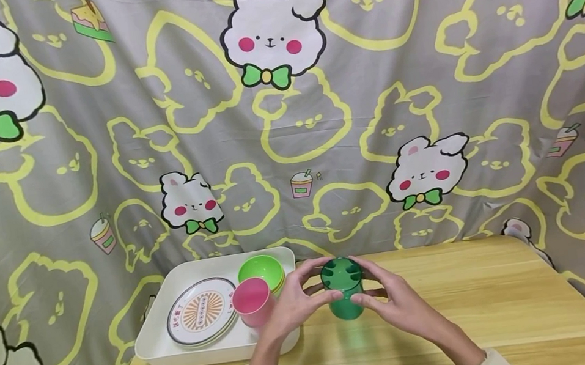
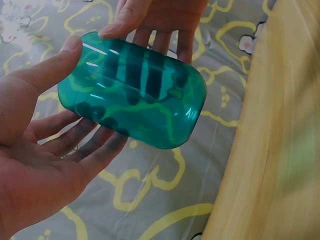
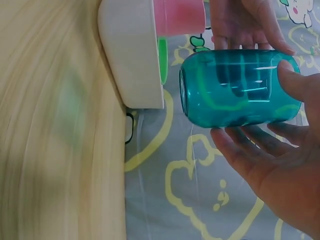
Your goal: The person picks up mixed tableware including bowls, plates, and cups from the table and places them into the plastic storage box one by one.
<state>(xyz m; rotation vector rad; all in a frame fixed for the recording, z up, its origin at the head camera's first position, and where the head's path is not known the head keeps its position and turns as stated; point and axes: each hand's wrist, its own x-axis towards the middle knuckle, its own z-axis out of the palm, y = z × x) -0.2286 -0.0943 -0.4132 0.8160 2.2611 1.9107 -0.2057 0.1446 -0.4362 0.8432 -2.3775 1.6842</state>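
Observation:
A clear green cup is held upright above the wooden table, between both hands. My left hand grips it from the left, thumb on the near side and fingers behind; the left wrist view shows those fingers through the wall of the cup. From the right, my right hand holds it the same way, its thumb near the rim in the right wrist view. A gap shows between the cup's base and the tabletop in the wrist views.
Left of the hands stands a white tray with a stack of plates, a pink cup and green bowls. The wooden table reaches to a patterned curtain at the back.

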